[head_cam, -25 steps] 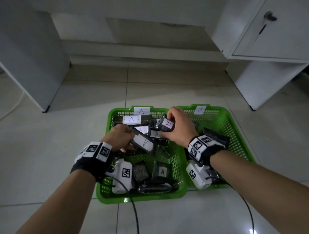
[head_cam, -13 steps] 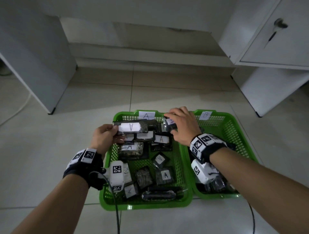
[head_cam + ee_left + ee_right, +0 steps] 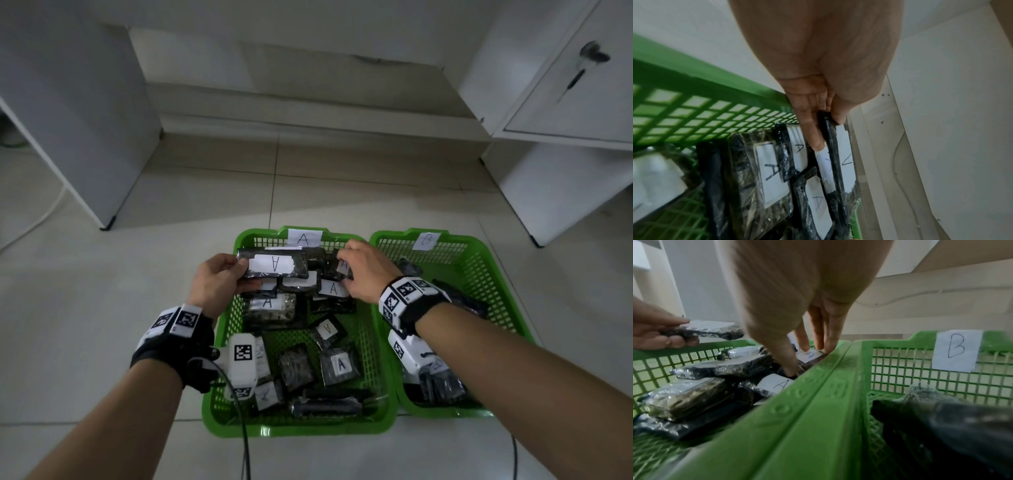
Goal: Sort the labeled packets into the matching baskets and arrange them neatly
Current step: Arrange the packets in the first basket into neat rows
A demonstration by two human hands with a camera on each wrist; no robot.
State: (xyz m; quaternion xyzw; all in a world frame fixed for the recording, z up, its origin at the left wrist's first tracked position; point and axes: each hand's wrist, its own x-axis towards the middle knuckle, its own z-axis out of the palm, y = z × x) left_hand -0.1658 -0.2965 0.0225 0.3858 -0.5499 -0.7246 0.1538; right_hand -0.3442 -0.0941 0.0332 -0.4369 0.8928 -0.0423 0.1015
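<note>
Two green baskets stand side by side on the floor: basket A [image 3: 298, 428] on the left, basket B [image 3: 479, 240] on the right, each with a paper letter on its far wall. My left hand [image 3: 239, 270] grips a long black packet labelled A [image 3: 274, 263] by its left end, level above the far left of basket A. In the left wrist view the thumb and fingers [image 3: 816, 138] pinch that packet [image 3: 844, 162]. My right hand [image 3: 346, 270] pinches a small A packet [image 3: 809, 355] low in the far right corner of basket A.
Several more black packets with A labels lie loosely across basket A [image 3: 645, 363]. Dark packets [image 3: 941, 418] lie in basket B [image 3: 900, 361]. White cabinets [image 3: 68, 120] stand at the left and right. Cables run from both wrists over the tiled floor [image 3: 102, 308].
My left hand has lifted the long A packet from the basket's middle to its far left and levelled it. My right hand has moved with the small packet toward the far right corner.
</note>
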